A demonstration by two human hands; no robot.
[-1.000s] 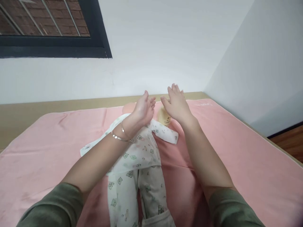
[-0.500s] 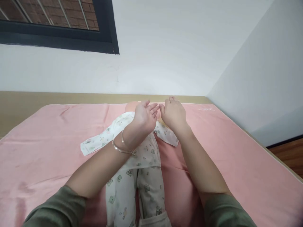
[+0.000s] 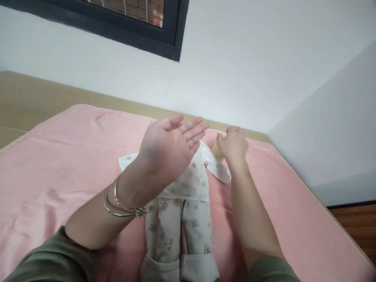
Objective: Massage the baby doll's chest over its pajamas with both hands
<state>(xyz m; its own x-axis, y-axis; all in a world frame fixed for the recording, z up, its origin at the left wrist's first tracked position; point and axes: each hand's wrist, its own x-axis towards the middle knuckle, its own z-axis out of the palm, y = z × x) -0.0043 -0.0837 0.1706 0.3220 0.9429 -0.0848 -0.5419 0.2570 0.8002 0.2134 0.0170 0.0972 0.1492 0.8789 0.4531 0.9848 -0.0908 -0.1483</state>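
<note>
My left hand point(image 3: 170, 150) is held palm up, fingers stretched out and thumb apart, with nothing in it; two bangles circle that wrist. To its right, my right hand point(image 3: 235, 144) curls its fingers around a small yellow container point(image 3: 217, 152), which is mostly hidden behind the hand. Below both hands lies a white long-sleeved top point(image 3: 190, 184) with a small animal print. Matching trousers point(image 3: 167, 231) with turned-up cuffs reach toward me. My left hand and forearm cover the top's neck area and much of its left side.
A pink sheet point(image 3: 73, 156) with a pale edge covers the wooden surface point(image 3: 44, 88). A white wall point(image 3: 229, 78) rises behind it, with a dark-framed window point(image 3: 173, 31) at the upper left. Another wall point(image 3: 346, 117) closes off the right side.
My left hand has come nearer and its palm has turned further up. My right hand has moved away from it to the right with the yellow container. The view has tilted and shifted.
</note>
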